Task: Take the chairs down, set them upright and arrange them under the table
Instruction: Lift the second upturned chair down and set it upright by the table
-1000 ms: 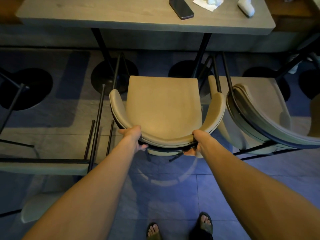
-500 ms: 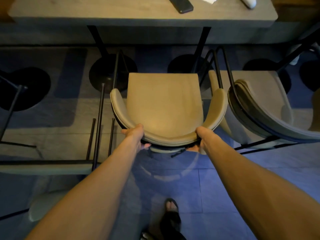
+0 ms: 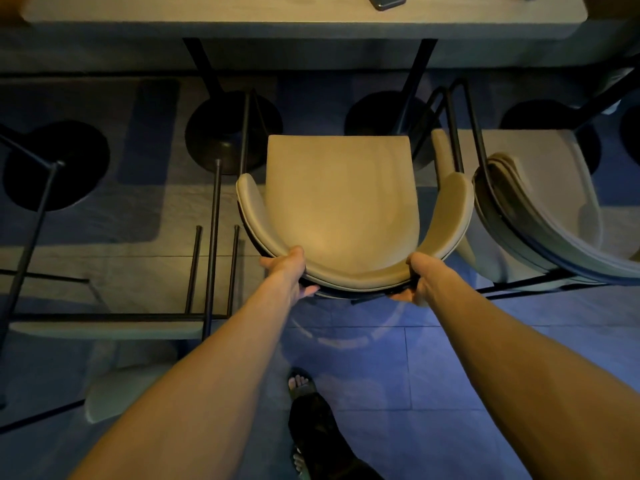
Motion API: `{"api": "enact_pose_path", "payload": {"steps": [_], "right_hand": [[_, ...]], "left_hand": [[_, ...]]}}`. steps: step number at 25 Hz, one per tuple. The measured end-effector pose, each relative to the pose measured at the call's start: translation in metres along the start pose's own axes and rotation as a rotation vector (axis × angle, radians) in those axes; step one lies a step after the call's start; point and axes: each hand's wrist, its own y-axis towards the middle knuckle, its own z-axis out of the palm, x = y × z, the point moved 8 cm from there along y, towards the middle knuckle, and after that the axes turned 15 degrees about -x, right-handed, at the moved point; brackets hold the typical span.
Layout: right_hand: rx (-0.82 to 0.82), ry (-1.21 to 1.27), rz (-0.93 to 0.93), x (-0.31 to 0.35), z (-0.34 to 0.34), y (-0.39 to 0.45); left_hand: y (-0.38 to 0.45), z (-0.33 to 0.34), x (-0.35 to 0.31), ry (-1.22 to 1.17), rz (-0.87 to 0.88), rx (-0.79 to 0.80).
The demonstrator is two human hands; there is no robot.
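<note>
Matt tan upholstery on the chair (image 3: 341, 202), thin black metal legs (image 3: 214, 237), matt wood-grain table (image 3: 207, 12)

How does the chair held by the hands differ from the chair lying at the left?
The held chair stands upright, seat facing up; the left chair lies tipped over, legs showing. The left hand and right hand grip the held chair's backrest; nothing touches the left chair. Both have beige upholstery and thin dark metal legs.

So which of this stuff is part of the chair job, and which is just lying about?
Job:
- tan chair, upright, left hand and right hand gripping its backrest
- table ahead
- right chair, upright
- left chair, legs pointing up, seemingly not yet righted

Lying about:
- phone on the table
</note>
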Motion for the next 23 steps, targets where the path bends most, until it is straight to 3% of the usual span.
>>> {"api": "enact_pose_path", "payload": {"steps": [5,8,13,18,23], "right_hand": [[0.001,-0.050,0.022,0.001,-0.003,-0.012],[0.005,0.022,-0.017,-0.005,-0.003,-0.007],[-0.169,0.011,-0.208,-0.067,0.023,0.002],[0.316,-0.266,-0.371,-0.131,0.146,-0.143],[0.508,-0.389,-0.440,-0.157,0.226,-0.221]], "left_hand": [[-0.003,0.000,0.002,-0.024,-0.039,0.056],[-0.007,-0.007,0.003,-0.013,-0.077,0.217],[-0.012,-0.061,0.011,0.069,-0.013,0.352],[0.024,-0.173,0.029,-0.024,0.024,0.180],[0.071,-0.286,0.059,-0.124,0.011,0.064]]}}
